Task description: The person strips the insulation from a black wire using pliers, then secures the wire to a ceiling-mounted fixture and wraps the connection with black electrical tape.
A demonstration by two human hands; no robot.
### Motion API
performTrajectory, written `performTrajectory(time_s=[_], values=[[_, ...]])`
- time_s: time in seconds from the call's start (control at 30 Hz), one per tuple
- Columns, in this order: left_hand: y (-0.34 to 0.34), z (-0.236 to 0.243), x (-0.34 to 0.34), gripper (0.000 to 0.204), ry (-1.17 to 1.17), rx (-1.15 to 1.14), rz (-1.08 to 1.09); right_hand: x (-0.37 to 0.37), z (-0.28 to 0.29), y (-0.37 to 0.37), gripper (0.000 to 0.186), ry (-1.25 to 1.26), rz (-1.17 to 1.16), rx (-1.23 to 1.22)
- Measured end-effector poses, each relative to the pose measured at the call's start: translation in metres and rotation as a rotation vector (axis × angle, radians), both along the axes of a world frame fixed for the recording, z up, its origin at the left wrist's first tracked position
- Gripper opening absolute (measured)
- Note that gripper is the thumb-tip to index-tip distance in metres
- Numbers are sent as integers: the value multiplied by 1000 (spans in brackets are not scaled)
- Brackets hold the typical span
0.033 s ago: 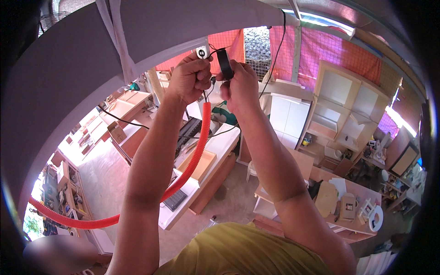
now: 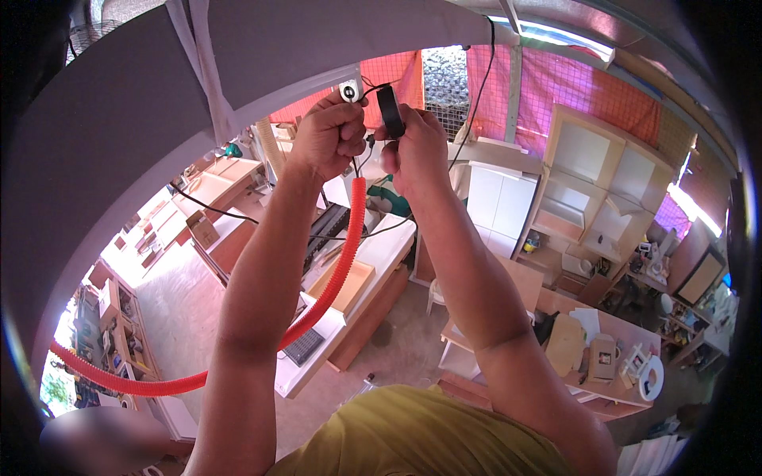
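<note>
Both my arms are raised toward the grey overhead beam. My left hand (image 2: 332, 136) is closed, its fingers pinching a thin black wire (image 2: 371, 91) beside a small white fitting (image 2: 349, 90) with a dark round centre. In my right hand (image 2: 419, 149) is a black tape roll (image 2: 390, 111), seen nearly edge-on and gripped between thumb and fingers. The wire runs from my left fingers to the top of the roll. Below my left hand, dark wires enter the upper end of an orange corrugated conduit (image 2: 348, 246), which curves down behind my left forearm. My fingers partly hide the wire ends.
The grey beam (image 2: 278, 47) arches overhead with a pale strap (image 2: 202, 79) round it. A black cable (image 2: 474, 111) hangs at the right. Below stand a white desk (image 2: 381, 266) with a keyboard (image 2: 304, 347), a wooden shelf unit (image 2: 556, 131) and a cluttered table (image 2: 635, 324).
</note>
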State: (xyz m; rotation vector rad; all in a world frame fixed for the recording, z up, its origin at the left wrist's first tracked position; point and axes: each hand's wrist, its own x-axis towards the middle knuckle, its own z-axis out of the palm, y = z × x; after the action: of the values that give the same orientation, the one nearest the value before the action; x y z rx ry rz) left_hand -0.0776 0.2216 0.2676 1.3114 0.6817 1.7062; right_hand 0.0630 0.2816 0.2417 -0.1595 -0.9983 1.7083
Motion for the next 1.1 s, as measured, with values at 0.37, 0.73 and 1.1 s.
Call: performTrajectory(time_s=[0.37, 0.73, 1.1], values=[[11, 17, -12, 8, 22, -20, -29, -7, 19, 14, 19, 4, 21, 38], [3, 24, -1, 10, 33, -42, 18, -9, 16, 17, 19, -3, -18, 77], [6, 19, -8, 35, 94, -14, -81, -5, 16, 16, 17, -19, -134, 133]])
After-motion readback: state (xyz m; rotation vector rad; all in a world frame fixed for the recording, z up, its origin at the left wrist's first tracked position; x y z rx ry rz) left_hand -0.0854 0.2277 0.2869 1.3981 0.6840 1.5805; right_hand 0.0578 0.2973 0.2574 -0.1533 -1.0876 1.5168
